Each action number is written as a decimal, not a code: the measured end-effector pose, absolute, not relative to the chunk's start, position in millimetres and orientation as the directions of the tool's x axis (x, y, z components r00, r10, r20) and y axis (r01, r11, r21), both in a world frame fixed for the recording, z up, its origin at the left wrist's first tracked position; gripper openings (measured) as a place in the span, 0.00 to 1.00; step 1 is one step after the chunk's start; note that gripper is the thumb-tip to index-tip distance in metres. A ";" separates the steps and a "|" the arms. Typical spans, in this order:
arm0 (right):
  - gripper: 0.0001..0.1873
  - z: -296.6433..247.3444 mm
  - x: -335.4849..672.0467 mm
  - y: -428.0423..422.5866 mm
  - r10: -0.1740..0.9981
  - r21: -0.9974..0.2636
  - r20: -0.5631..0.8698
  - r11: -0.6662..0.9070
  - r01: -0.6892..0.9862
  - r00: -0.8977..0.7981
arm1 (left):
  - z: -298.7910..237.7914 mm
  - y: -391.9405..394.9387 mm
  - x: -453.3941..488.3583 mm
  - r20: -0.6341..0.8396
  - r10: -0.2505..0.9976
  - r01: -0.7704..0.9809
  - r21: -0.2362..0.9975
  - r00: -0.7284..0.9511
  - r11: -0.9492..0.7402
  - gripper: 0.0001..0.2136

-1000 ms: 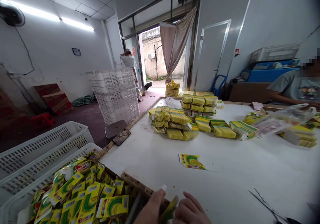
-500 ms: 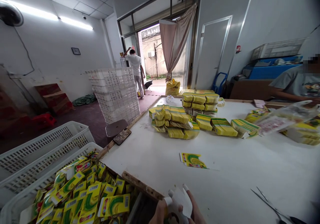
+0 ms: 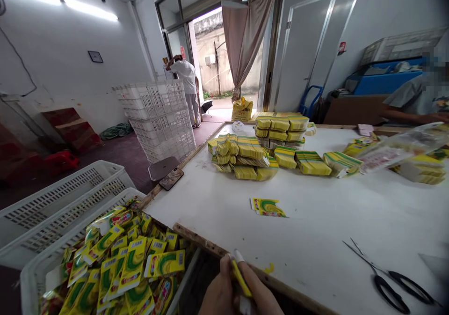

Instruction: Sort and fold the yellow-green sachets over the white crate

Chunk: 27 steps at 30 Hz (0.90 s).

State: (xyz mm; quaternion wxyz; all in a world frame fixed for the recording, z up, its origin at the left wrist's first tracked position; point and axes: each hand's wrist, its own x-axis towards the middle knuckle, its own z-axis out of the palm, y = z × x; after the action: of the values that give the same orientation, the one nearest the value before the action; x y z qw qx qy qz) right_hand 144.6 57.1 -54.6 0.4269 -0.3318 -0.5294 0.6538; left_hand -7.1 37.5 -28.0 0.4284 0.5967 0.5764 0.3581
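Note:
At the bottom edge, just in front of the white table, my left hand and my right hand press together on one flat yellow-and-green carton, held edge-on between the fingers. Both hands are closed on it. To their left a white plastic crate is filled with several folded yellow-green cartons. A single flat carton lies alone on the table ahead of my hands.
Stacks of flat cartons sit mid-table. Black scissors lie at the right. A phone rests on the left table edge. Empty white crates stand on the floor. One person stands by the door; another sits at the right.
The carton in my hands has turned from showing its white flat face to edge-on. The view has tilted down a little, bringing the scissors into fuller sight.

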 end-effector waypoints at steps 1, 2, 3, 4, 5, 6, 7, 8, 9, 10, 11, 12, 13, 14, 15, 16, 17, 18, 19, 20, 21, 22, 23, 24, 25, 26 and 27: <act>0.29 -51.8 145.1 56.7 0.905 -0.987 0.063 -0.006 -0.161 -0.421 | -23.6 35.8 -6.1 -0.010 0.995 0.415 0.909 0.104 -0.034 0.27; 0.28 -48.6 145.9 56.8 0.897 -0.991 0.126 0.093 -0.096 -0.424 | -18.2 34.3 -5.5 0.031 0.992 0.459 0.885 0.121 -0.084 0.26; 0.27 -44.9 147.0 57.6 0.884 -0.983 0.171 0.182 -0.017 -0.434 | -12.2 33.1 -5.5 0.052 0.991 0.501 0.859 0.123 -0.107 0.26; 0.26 -41.1 148.6 58.9 0.885 -0.968 0.202 0.244 0.049 -0.420 | -6.3 32.3 -6.4 0.056 0.992 0.525 0.844 0.111 -0.106 0.25; 0.25 -37.0 150.5 60.5 0.888 -0.952 0.227 0.289 0.103 -0.399 | -0.6 32.1 -8.1 0.056 0.994 0.545 0.832 0.093 -0.098 0.25; 0.26 -33.1 152.8 62.0 0.889 -0.938 0.243 0.317 0.141 -0.388 | 4.5 32.2 -10.3 0.057 0.995 0.566 0.819 0.079 -0.092 0.24; 0.27 -29.2 155.0 63.4 0.884 -0.924 0.257 0.343 0.169 -0.392 | 9.0 32.7 -12.9 0.056 0.996 0.576 0.813 0.065 -0.083 0.23; 0.29 -25.8 157.2 64.6 0.867 -0.908 0.266 0.372 0.193 -0.421 | 12.8 33.3 -15.5 0.055 0.997 0.572 0.816 0.060 -0.079 0.22; 0.30 -22.8 159.2 65.7 0.843 -0.890 0.268 0.402 0.214 -0.466 | 16.1 34.0 -17.8 0.059 0.997 0.566 0.820 0.057 -0.081 0.21; 0.31 -20.3 161.0 67.0 0.819 -0.873 0.266 0.428 0.234 -0.508 | 19.0 34.8 -19.6 0.067 0.996 0.567 0.819 0.060 -0.089 0.21; 0.30 -18.1 162.5 68.5 0.798 -0.856 0.263 0.452 0.250 -0.542 | 21.4 35.7 -20.9 0.080 0.995 0.572 0.814 0.064 -0.102 0.21; 0.28 -16.0 164.1 70.7 0.784 -0.842 0.261 0.470 0.265 -0.563 | 23.5 36.5 -21.7 0.095 0.993 0.579 0.807 0.067 -0.117 0.21; 0.25 -13.9 165.9 73.4 0.777 -0.831 0.260 0.483 0.277 -0.574 | 25.2 37.4 -22.4 0.107 0.992 0.587 0.800 0.068 -0.126 0.20; 0.22 -11.5 167.9 76.8 0.773 -0.823 0.252 0.487 0.290 -0.583 | 26.5 38.3 -23.1 0.113 0.991 0.590 0.797 0.065 -0.129 0.19; 0.19 -8.6 170.4 80.6 0.769 -0.820 0.236 0.486 0.302 -0.594 | 27.5 39.1 -24.1 0.113 0.992 0.588 0.799 0.062 -0.128 0.19; 0.18 -5.3 173.1 84.5 0.762 -0.820 0.217 0.482 0.310 -0.611 | 28.0 39.8 -25.4 0.110 0.992 0.582 0.804 0.059 -0.124 0.20; 0.16 -1.8 175.9 88.3 0.752 -0.821 0.195 0.476 0.314 -0.630 | 28.3 40.5 -26.9 0.104 0.993 0.577 0.808 0.056 -0.117 0.21; 0.16 1.7 178.5 91.7 0.740 -0.824 0.180 0.474 0.312 -0.648 | 28.3 41.2 -28.7 0.096 0.994 0.576 0.810 0.055 -0.110 0.22; 0.15 5.0 180.3 94.4 0.728 -0.827 0.171 0.472 0.305 -0.664 | 28.2 41.9 -30.2 0.090 0.994 0.575 0.811 0.057 -0.107 0.24; 0.14 7.8 181.1 96.2 0.721 -0.831 0.166 0.469 0.299 -0.672 | 28.1 42.7 -31.3 0.091 0.994 0.581 0.807 0.055 -0.107 0.26; 0.14 10.2 180.6 96.9 0.722 -0.835 0.166 0.465 0.293 -0.672 | 28.1 43.5 -31.8 0.096 0.994 0.591 0.800 0.054 -0.109 0.26; 0.14 11.9 178.6 96.6 0.731 -0.842 0.169 0.456 0.289 -0.661 | 28.0 44.4 -31.6 0.103 0.993 0.601 0.791 0.051 -0.113 0.25; 0.15 13.0 175.1 95.4 0.745 -0.849 0.172 0.444 0.286 -0.645 | 27.8 45.2 -30.9 0.113 0.992 0.610 0.783 0.049 -0.119 0.24; 0.15 13.4 170.4 93.6 0.760 -0.857 0.177 0.431 0.281 -0.626 | 27.3 45.8 -29.9 0.125 0.991 0.619 0.775 0.044 -0.125 0.23; 0.16 13.2 165.1 92.0 0.774 -0.865 0.185 0.420 0.274 -0.606 | 26.2 46.0 -29.3 0.141 0.989 0.628 0.767 0.035 -0.131 0.21; 0.18 12.4 159.6 91.5 0.782 -0.874 0.193 0.412 0.259 -0.593 | 24.3 45.6 -29.9 0.154 0.988 0.637 0.759 0.028 -0.136 0.20; 0.20 10.7 154.8 93.1 0.785 -0.882 0.203 0.406 0.240 -0.585 | 21.5 44.6 -32.5 0.164 0.986 0.648 0.749 0.023 -0.140 0.20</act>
State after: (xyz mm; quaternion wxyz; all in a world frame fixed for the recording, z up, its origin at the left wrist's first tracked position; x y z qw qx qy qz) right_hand 154.8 93.1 10.7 0.3144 -0.3296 -0.7774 0.4338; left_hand -32.5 44.6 21.5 0.2454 0.6716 0.6082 0.3446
